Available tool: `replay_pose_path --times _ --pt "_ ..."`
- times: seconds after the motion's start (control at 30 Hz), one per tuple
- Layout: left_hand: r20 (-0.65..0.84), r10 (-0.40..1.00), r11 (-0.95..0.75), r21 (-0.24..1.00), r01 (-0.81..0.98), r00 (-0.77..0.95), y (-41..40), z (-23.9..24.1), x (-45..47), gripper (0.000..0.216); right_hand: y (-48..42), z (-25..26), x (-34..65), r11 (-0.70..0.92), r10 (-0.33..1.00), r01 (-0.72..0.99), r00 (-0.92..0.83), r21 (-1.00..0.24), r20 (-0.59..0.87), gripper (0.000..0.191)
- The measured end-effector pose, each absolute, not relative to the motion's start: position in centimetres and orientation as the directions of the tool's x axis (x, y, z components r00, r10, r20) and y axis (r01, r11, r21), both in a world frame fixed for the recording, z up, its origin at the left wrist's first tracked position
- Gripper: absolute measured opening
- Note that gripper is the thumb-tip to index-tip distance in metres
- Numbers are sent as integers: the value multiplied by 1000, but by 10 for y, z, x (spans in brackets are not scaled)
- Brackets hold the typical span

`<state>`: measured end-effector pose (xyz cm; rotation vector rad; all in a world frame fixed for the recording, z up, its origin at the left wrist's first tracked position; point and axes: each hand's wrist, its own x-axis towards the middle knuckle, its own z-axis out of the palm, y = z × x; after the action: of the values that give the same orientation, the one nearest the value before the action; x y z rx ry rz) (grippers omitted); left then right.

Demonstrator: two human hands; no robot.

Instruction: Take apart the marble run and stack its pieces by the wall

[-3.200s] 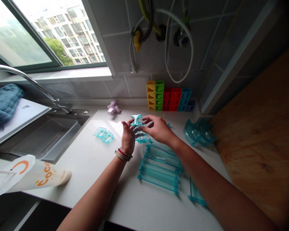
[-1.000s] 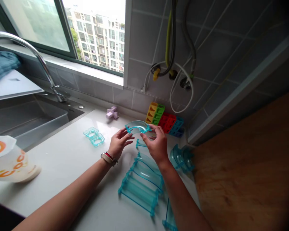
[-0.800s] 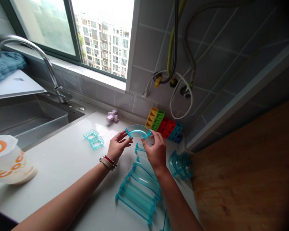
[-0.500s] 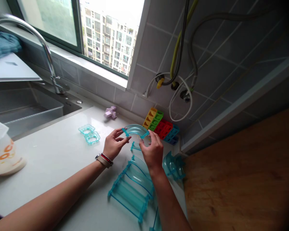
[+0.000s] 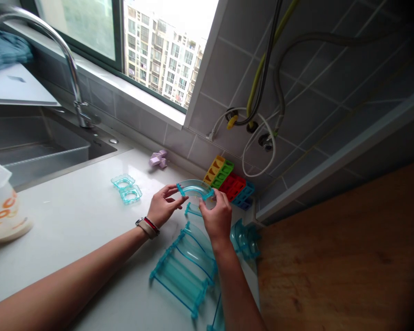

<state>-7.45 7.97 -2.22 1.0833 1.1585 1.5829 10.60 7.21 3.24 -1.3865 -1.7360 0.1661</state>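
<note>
A clear teal curved plastic track piece (image 5: pixel 195 189) is held up above the counter between both hands. My left hand (image 5: pixel 163 207) pinches its left end, and my right hand (image 5: pixel 217 214) grips the right end with thumb and fingers. Below them a small teal piece (image 5: pixel 193 209) lies on the counter, partly hidden by my right hand. Nearer to me is a larger joined set of teal track pieces (image 5: pixel 181 276), some of it behind my right forearm. More curved teal pieces (image 5: pixel 244 240) sit to the right of that arm.
Two square teal frames (image 5: pixel 127 188) and a lilac block shape (image 5: pixel 158 159) lie on the white counter (image 5: pixel 72 220). Colourful block strips (image 5: pixel 224 179) stand against the tiled wall. A cup (image 5: pixel 3 207), a sink (image 5: pixel 37 138) and a faucet (image 5: pixel 74 78) are at left.
The view has shifted slightly. Both hands keep hold of the curved track piece, which is tilted a little differently from before.
</note>
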Motion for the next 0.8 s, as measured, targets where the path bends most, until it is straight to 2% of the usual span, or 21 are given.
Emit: replay_pose_path --times 0.23,0.5,0.63,0.7,0.8 --pt "78 982 -112 974 -196 -172 83 -22 -76 63 62 51 100 465 868 508 -101 -725 485 45" --pt "81 989 -106 971 -212 -123 88 -31 -78 63 53 59 94 425 903 486 -167 -763 397 56" --pt "114 990 -131 965 -229 -83 83 -24 -74 62 62 60 101 290 956 390 -69 -874 287 52" --pt "157 987 -163 962 -218 -45 79 -20 -72 60 68 59 105 177 984 345 -44 -922 173 55" --pt "247 969 -245 963 -111 1 74 -17 -68 54 69 56 111 31 996 326 -89 -945 2 58"
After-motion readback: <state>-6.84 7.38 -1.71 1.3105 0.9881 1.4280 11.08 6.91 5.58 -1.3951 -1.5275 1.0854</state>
